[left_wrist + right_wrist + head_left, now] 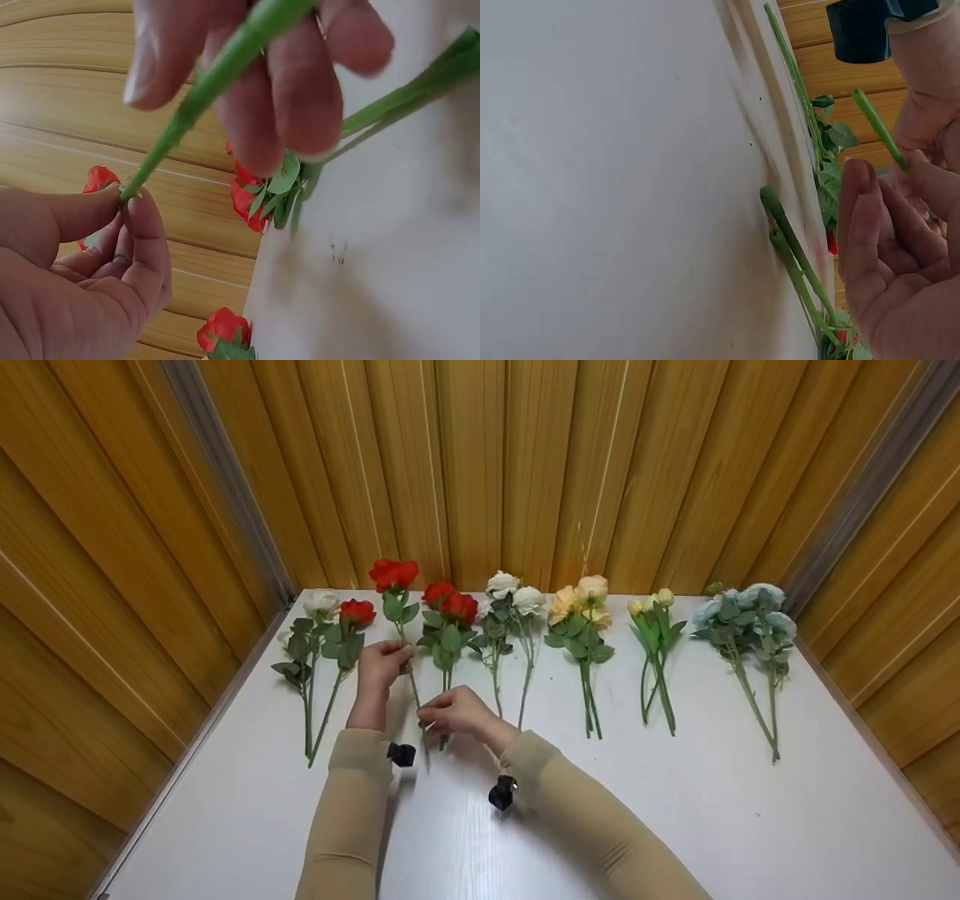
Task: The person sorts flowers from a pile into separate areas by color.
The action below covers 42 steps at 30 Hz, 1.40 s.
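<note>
My left hand [381, 667] pinches a single red rose [394, 575] by its green stem, between thumb and fingertips. The rose is lifted, its bloom pointing to the back wall. My right hand [463, 712] holds the lower stem [180, 124] loosely between thumb and curled fingers. In the right wrist view the cut stem end [870, 112] sticks out past the thumb. Two other red roses [454, 606] lie just right of the left hand, their stems partly behind the right hand. To its left lie a red rose [357, 613] and white roses [321, 604].
Along the back of the white table [465, 840] lie white flowers [527, 601], peach flowers [581, 601], pale yellow tulips [652, 601] and light blue flowers [761, 598]. Wood-patterned walls [540, 472] enclose the back and both sides.
</note>
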### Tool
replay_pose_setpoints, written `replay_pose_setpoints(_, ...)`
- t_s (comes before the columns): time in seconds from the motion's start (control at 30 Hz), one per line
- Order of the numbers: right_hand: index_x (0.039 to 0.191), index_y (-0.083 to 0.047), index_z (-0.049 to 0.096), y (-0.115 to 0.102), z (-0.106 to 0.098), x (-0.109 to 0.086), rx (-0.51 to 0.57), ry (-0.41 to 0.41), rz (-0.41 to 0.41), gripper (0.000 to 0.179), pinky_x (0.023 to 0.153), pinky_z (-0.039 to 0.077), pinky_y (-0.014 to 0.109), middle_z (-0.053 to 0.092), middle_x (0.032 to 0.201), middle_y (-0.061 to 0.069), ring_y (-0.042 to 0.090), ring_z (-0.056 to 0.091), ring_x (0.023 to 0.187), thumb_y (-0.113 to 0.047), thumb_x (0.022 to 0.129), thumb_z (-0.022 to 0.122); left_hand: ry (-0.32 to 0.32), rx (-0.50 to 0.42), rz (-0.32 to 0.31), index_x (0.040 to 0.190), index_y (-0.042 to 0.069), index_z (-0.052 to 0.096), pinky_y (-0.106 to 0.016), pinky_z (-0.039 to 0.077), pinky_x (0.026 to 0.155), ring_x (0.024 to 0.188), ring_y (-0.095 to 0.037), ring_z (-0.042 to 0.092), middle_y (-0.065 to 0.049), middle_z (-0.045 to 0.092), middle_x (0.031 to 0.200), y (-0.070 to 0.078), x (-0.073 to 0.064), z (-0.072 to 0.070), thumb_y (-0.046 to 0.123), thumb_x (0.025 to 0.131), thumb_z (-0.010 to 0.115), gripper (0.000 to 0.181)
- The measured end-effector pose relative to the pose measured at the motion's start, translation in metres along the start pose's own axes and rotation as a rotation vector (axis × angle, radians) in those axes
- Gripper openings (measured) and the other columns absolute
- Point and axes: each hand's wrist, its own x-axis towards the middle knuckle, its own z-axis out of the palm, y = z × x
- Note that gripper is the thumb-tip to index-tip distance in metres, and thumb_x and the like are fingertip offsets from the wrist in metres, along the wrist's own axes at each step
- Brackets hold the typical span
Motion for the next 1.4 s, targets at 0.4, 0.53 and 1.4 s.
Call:
replay_pose_setpoints(0.4,0.100,0.005,0.079,0.001,-0.004,0.003,-0.131,0.116,-0.056,0.014,0.067,0.061,0.024,0.079,0.093,0.019,0.006,0.068,0.064,-0.007,0.093,0.074,0.017,0.019,0.029,0.129,-0.005,0.066,-0.025,0.058,0.076,0.097,-0.022,0.066,-0.022,0.072,0.118,-0.006,0.005,-0.005,0.017,0.105,0.059,0.034)
replay_pose_setpoints(0.53,0.099,0.002,0.080,0.003,-0.014,0.008,-0.171,0.187,-0.011,0.013,0.067,0.061,0.026,0.079,0.092,0.016,0.009,0.070,0.067,-0.008,0.093,0.074,0.084,0.175,0.057,0.129,-0.006,0.064,-0.038,0.054,0.092,0.110,-0.032,0.062,-0.025,0.066,0.124,-0.015,0.009,-0.018,0.017,0.105,0.055,0.034)
replay_pose_setpoints(1.4,0.068,-0.006,0.067,0.017,-0.016,0.018,-0.172,0.235,0.209,0.028,0.048,0.053,0.019,0.066,0.055,0.002,0.009,0.062,0.044,-0.016,0.094,0.073,0.242,0.708,-0.055,0.140,-0.021,0.037,-0.066,0.038,0.110,0.131,-0.061,0.040,-0.049,0.040,0.139,-0.053,0.007,-0.063,0.005,0.102,0.031,0.046)
